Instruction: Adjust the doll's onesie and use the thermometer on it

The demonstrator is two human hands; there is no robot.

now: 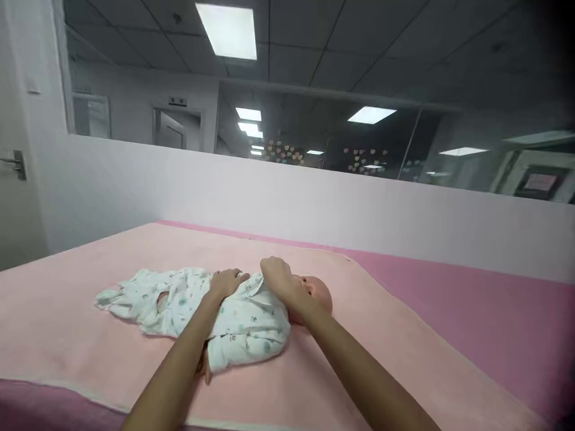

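A baby doll lies on its back, its bald head to the right and partly hidden by my right forearm. It wears a white romper with small green and grey prints; a gap shows at one leg. My left hand rests on the romper over the doll's belly, thumb held apart from the fingers. Close to the neck and chest, my right hand is closed, seemingly on the romper's upper edge; its fingertips are hidden. A small doll hand sticks out of the near sleeve.
A light pink blanket lies under the doll over a darker pink mat. Behind runs a low white wall with a window above it. A door with a handle is at the far left.
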